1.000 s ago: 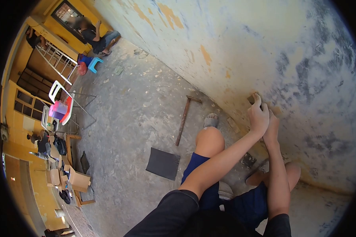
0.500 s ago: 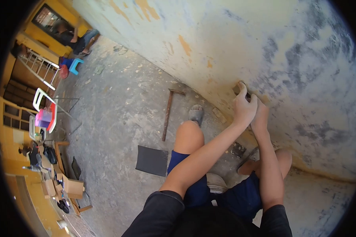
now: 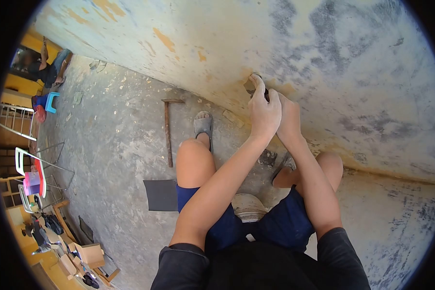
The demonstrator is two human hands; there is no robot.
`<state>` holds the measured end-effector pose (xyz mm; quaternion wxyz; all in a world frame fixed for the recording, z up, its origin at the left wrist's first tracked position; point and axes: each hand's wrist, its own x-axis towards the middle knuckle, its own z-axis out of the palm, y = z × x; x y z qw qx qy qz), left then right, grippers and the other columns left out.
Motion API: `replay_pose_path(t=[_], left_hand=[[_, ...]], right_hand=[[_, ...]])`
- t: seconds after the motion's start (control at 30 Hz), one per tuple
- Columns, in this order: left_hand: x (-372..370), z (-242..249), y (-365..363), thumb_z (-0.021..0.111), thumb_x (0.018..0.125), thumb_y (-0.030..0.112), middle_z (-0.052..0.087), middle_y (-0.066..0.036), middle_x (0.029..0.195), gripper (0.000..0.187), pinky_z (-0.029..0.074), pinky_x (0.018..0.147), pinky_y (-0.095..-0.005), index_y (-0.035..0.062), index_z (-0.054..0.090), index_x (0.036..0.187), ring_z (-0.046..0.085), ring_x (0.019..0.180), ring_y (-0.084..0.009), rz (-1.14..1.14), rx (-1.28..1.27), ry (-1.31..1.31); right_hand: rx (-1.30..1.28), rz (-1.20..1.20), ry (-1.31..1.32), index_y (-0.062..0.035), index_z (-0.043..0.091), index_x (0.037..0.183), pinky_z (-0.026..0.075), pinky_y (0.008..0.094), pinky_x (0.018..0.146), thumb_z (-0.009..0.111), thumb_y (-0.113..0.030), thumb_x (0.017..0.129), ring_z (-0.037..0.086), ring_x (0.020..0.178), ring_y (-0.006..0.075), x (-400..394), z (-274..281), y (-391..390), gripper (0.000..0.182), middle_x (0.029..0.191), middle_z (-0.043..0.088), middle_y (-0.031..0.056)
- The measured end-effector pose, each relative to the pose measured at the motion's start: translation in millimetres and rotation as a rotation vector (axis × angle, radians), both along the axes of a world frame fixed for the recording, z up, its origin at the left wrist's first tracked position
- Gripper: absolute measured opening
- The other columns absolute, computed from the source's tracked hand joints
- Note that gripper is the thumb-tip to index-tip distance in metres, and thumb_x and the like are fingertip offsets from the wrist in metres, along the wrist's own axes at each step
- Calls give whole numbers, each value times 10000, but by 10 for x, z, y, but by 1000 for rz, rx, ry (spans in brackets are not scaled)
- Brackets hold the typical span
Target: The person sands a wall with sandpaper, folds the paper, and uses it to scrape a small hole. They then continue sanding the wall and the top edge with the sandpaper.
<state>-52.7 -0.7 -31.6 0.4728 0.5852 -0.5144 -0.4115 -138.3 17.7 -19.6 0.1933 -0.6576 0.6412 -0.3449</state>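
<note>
Both hands are together against the lower part of the peeling wall. My left hand is closed on a scraper, one finger stretched along its dull flat blade, which rests on the wall. Tucked right beside it, my right hand is closed around the handle end, most of which is hidden by the fingers. Around the blade the surface shows a yellowish-brown worn patch.
On the concrete floor lie a long-handled hammer and a dark sheet like sandpaper. A bucket sits between my legs. Farther left are a blue stool, a folding chair, cardboard boxes and another person.
The view has swung, so the floor items and wall marks appear farther left. Both hands stay together on the scraper at the wall.
</note>
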Motion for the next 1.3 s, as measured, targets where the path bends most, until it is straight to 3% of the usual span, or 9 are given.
replay_pose_path(t=[0.17, 0.43, 0.63, 0.9, 0.97, 1.07, 1.2, 1.27, 1.3], left_hand=[[-21, 18, 72, 480, 1041, 227, 679, -249, 945, 672, 514, 882, -398, -44, 288, 1624, 659, 880, -260, -68, -11, -64], [-13, 17, 28, 447, 1058, 253, 661, -264, 843, 669, 520, 847, -419, -42, 266, 1630, 664, 787, -308, -30, -12, -102], [-81, 13, 145, 439, 1055, 272, 662, -285, 874, 681, 519, 871, -414, -38, 259, 1634, 674, 833, -320, -101, -24, -76], [17, 144, 54, 438, 1045, 266, 676, -286, 954, 683, 515, 901, -395, -47, 270, 1629, 670, 891, -288, -18, 1, -29], [0, 304, 116, 437, 1047, 260, 668, -286, 960, 678, 513, 901, -396, -51, 274, 1627, 665, 895, -285, -84, 114, -10], [-104, 51, 156, 431, 1047, 249, 665, -282, 940, 679, 514, 899, -407, -52, 259, 1630, 670, 891, -306, -93, -43, -74], [-15, 129, 79, 423, 1049, 245, 665, -285, 941, 683, 515, 899, -420, -55, 237, 1633, 678, 898, -334, -77, -13, -79], [75, 300, 35, 394, 1062, 203, 321, -412, 1591, 665, 406, 1162, -450, -165, 216, 1587, 543, 1356, -468, -115, 109, 117], [57, 281, 41, 394, 1062, 203, 321, -412, 1591, 665, 406, 1162, -450, -165, 216, 1587, 543, 1356, -468, -118, 109, 119]], right_hand=[[31, -25, -91, -13, 737, 1035, 556, 456, 730, 660, -117, 895, 727, 827, 407, -70, 9, 42, 190, 897, 743, 223], [-27, 50, 25, -36, 746, 1140, 555, 458, 733, 650, -125, 901, 721, 845, 417, -100, -90, 9, 272, 951, 745, 233], [40, 6, -17, -55, 748, 1168, 558, 461, 738, 639, -126, 911, 715, 850, 428, -215, 49, 129, 288, 962, 743, 233], [-35, 57, 16, -47, 757, 1133, 559, 460, 751, 635, -103, 905, 716, 864, 427, -116, -60, -16, 265, 962, 744, 227], [-46, 52, 34, -44, 758, 1122, 558, 461, 752, 634, -96, 900, 716, 865, 428, -168, 28, 49, 259, 961, 744, 226], [42, -6, -26, -42, 756, 1107, 555, 470, 751, 635, -92, 889, 715, 864, 430, -216, 127, 113, 255, 960, 745, 223], [-4, 33, -3, -51, 759, 1099, 553, 465, 736, 644, -104, 889, 719, 849, 416, -140, 69, 7, 245, 940, 746, 218], [-44, 46, -1, -56, 761, 1099, 552, 462, 729, 650, -109, 889, 720, 841, 412, -112, 11, -42, 243, 931, 746, 216], [-46, 51, 19, -57, 761, 1096, 552, 461, 723, 654, -111, 889, 720, 834, 410, -114, -5, -56, 239, 920, 745, 215]])
